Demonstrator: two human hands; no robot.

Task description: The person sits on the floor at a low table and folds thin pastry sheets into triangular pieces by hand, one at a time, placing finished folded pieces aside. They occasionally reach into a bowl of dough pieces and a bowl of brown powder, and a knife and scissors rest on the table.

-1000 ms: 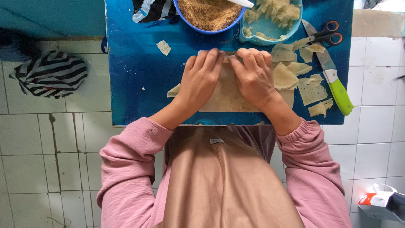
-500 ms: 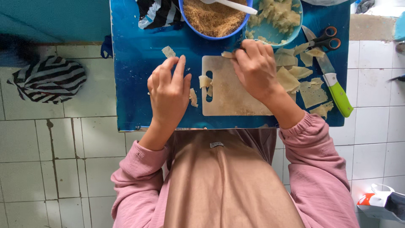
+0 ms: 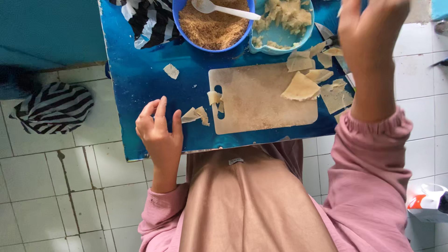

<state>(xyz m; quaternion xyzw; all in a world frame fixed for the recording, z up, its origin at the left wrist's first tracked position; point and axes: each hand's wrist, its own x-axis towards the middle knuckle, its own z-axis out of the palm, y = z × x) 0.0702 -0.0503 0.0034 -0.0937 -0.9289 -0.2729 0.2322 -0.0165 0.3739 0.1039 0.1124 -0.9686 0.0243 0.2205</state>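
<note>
Blue table (image 3: 140,88) under my left hand (image 3: 158,133), flat, fingers spread, empty, just beside dough scraps (image 3: 196,115). My right hand (image 3: 368,32) is lifted, fingers loose; I cannot tell what it holds. Board (image 3: 261,100) bare mid; cut pieces (image 3: 301,87) wait right, crumbs bowl (image 3: 212,23) far.

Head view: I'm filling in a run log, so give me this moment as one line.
left hand: flat on blue table, empty | right hand: raised, contents unclear | cutting board: bare middle | dough pieces: right edge
</note>
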